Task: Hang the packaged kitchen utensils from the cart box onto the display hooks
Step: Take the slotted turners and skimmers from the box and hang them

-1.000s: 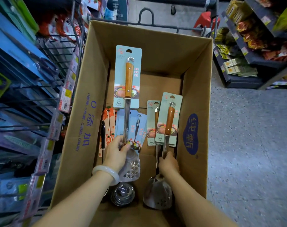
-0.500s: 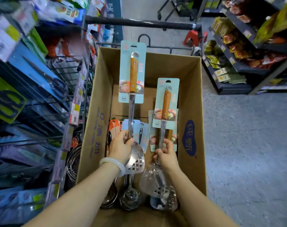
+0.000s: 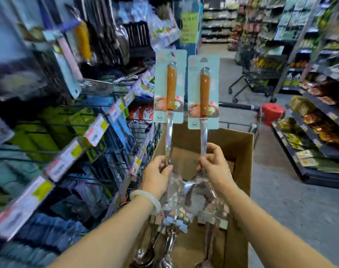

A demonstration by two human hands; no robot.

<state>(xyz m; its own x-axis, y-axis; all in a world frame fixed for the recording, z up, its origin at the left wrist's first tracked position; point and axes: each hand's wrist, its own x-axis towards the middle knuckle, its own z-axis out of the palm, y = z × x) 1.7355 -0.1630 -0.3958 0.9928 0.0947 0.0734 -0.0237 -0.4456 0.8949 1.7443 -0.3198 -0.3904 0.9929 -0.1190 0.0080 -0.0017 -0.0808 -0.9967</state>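
Held upright above the cardboard box [image 3: 240, 151]: two packaged utensils, side by side and just apart. Left utensil [image 3: 170, 88] with smooth wooden handle on a pale teal backing card, thin steel shank running down into the left hand [image 3: 157, 176], fingers curled round the shank just above the blade. Right utensil [image 3: 204, 93] of the same make, card a little lower, shank pinched by the right hand [image 3: 216, 167], thumb and fingers wrapped round it. Blades glossy under clear crinkled wrap, blurred, near 6 o'clock of the hands. Pale smooth bangle [image 3: 147, 200] on the left wrist. More steel utensils [image 3: 145, 254] lying in the box at 6 o'clock. Display rack [image 3: 99, 132] at 9 o'clock, dense with hanging packs and price tags, close beside the box edge. Open speckled grey floor [image 3: 281, 200] at 3 o'clock; red stool [image 3: 273, 111] and dark trolley [image 3: 253, 74] toward 1 o'clock.
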